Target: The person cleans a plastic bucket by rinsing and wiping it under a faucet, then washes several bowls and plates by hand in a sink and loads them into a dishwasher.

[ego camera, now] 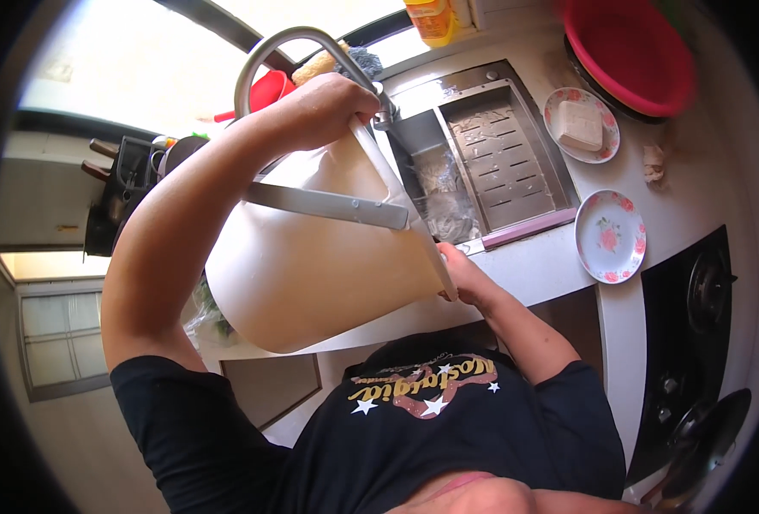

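A large cream bucket (pixel 315 257) is tipped on its side, its mouth turned towards the steel sink (pixel 440 151). Its flat grey handle (pixel 328 204) lies across the outer wall. My left hand (pixel 347 106) grips the rim at the far side. At the near side, my right hand (pixel 460 273) holds the rim, some of its fingers hidden behind it. Below the mouth, the left basin contains churning, foamy water (pixel 444 193). A slotted steel tray (pixel 498 160) covers the right part of the sink, with wet bits on it. The bucket's inside is out of sight.
A curved faucet (pixel 251 70) arches behind my left forearm. To the right of the sink are a floral plate (pixel 611 241), another plate (pixel 550 106) bearing a pale block (pixel 580 125), and a red basin (pixel 630 58). A black gas hob (pixel 681 360) lies nearer me; a knife rack (pixel 132 170) stands left.
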### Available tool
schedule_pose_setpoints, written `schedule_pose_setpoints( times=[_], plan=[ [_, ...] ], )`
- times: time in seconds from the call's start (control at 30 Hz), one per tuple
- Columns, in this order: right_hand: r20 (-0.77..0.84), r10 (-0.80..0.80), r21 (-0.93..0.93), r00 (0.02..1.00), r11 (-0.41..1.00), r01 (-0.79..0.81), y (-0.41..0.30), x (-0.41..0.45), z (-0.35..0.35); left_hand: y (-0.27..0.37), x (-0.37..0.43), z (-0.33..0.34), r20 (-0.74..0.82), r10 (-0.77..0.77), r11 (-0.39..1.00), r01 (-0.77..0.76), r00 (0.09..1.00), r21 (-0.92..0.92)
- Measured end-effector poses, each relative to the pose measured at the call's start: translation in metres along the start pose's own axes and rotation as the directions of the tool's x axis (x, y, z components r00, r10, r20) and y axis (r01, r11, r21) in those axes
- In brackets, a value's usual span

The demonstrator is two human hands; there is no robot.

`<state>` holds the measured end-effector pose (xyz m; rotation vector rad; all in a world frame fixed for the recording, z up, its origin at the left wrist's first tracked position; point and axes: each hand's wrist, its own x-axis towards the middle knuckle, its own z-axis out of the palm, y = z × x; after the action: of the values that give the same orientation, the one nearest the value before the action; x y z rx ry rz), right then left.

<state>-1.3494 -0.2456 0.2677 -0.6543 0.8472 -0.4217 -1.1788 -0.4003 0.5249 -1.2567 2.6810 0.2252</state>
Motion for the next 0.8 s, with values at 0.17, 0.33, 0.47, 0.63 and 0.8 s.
schedule_pose_setpoints(
  times=[0.17,0.33,0.47,0.63,0.8],
  plan=[
    [-0.024,-0.193,-0.076,0.981,0.979,0.191,-0.010,0.002,0.000,0.002,-0.071,-0.012,-0.061,-0.026,0.999,0.027,0.998,0.025],
    [-0.012,-0.235,-0.251,0.972,0.942,0.225,-0.039,-0.019,0.035,0.024,-0.193,-0.008,-0.073,-0.042,0.990,0.051,0.996,0.128],
    [0.088,-0.363,-0.256,0.928,0.892,0.373,-0.046,-0.023,0.076,0.047,-0.295,0.006,-0.149,-0.205,0.968,0.223,0.967,0.118],
    [0.289,-0.512,-0.144,0.809,0.812,0.565,-0.044,-0.055,0.178,0.121,-0.444,0.032,-0.243,-0.395,0.883,0.439,0.886,0.168],
    [0.562,-0.355,-0.215,0.747,0.810,0.546,0.030,-0.099,0.296,0.243,-0.603,0.079,-0.373,-0.577,0.653,0.685,0.727,0.324]
  ],
)
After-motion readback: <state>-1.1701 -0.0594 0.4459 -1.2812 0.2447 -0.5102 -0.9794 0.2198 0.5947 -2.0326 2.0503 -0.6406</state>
